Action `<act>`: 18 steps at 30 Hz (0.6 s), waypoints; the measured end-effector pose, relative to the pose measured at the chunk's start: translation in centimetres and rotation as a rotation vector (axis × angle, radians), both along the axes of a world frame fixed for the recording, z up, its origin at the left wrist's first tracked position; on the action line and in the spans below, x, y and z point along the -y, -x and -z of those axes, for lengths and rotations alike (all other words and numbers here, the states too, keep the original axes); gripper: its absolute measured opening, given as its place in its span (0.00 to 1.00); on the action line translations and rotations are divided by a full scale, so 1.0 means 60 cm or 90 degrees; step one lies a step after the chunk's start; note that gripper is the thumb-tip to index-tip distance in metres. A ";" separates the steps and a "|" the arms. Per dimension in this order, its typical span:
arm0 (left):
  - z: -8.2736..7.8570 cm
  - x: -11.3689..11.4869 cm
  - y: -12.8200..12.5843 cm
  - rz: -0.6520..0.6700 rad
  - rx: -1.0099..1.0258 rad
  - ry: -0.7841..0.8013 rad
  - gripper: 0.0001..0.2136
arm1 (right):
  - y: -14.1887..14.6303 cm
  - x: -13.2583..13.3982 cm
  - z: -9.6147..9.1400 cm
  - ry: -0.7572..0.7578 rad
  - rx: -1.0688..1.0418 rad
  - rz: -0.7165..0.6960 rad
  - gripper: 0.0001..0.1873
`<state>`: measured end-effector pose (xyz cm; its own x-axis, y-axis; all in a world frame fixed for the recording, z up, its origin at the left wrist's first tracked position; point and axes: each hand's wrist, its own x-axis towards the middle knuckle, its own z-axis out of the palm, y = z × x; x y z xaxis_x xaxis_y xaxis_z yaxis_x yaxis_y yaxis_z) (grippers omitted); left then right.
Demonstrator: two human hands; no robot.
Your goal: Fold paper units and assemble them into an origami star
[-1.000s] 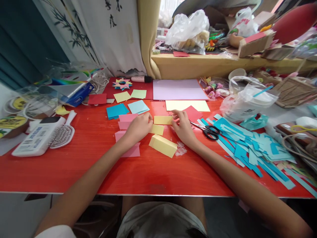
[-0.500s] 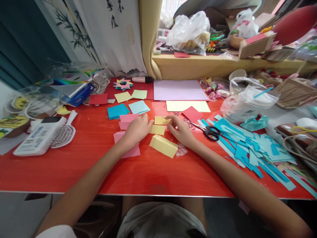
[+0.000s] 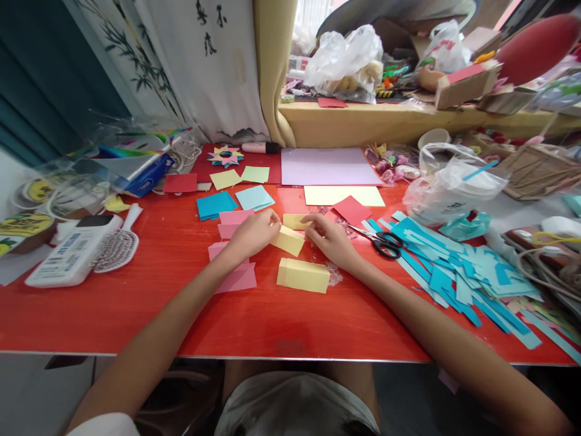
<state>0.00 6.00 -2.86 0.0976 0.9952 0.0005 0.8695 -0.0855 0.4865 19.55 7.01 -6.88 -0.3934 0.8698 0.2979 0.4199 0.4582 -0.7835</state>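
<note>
My left hand [image 3: 251,235] is closed in a pinch on the left end of a small folded yellow paper [image 3: 289,240] lifted a little off the red table [image 3: 172,303]. My right hand [image 3: 330,238] is closed too, its fingertips pinching another yellow piece [image 3: 294,221] just behind it. A folded block of yellow paper [image 3: 303,275] lies in front of both hands. Pink folded papers [image 3: 232,221] lie under and beside my left wrist.
Black scissors [image 3: 380,239] lie right of my right hand, beside a heap of blue paper strips [image 3: 454,266]. Blue squares [image 3: 215,203], a lilac sheet [image 3: 327,166] and a paper star [image 3: 224,155] lie farther back. A white remote [image 3: 68,250] and hairbrush [image 3: 116,246] sit at the left.
My left hand has picked up the near yellow piece and tilted it. My right hand drew in toward the left. The yellow block in front has turned square to the table edge.
</note>
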 end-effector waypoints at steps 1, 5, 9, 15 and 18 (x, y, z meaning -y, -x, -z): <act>0.000 0.001 -0.001 -0.002 -0.007 -0.007 0.10 | 0.000 0.000 0.000 0.001 -0.006 0.010 0.08; -0.005 0.006 -0.006 -0.026 -0.038 -0.087 0.09 | -0.001 -0.002 0.001 0.029 -0.046 0.039 0.07; -0.024 0.013 -0.012 0.074 0.009 -0.153 0.10 | -0.005 -0.008 0.003 0.114 -0.142 0.069 0.09; -0.036 0.042 -0.033 0.408 0.056 -0.027 0.07 | -0.011 -0.017 0.004 0.166 -0.238 0.117 0.09; -0.027 0.051 -0.043 0.526 0.006 -0.044 0.08 | -0.010 -0.018 0.003 0.177 -0.260 0.118 0.09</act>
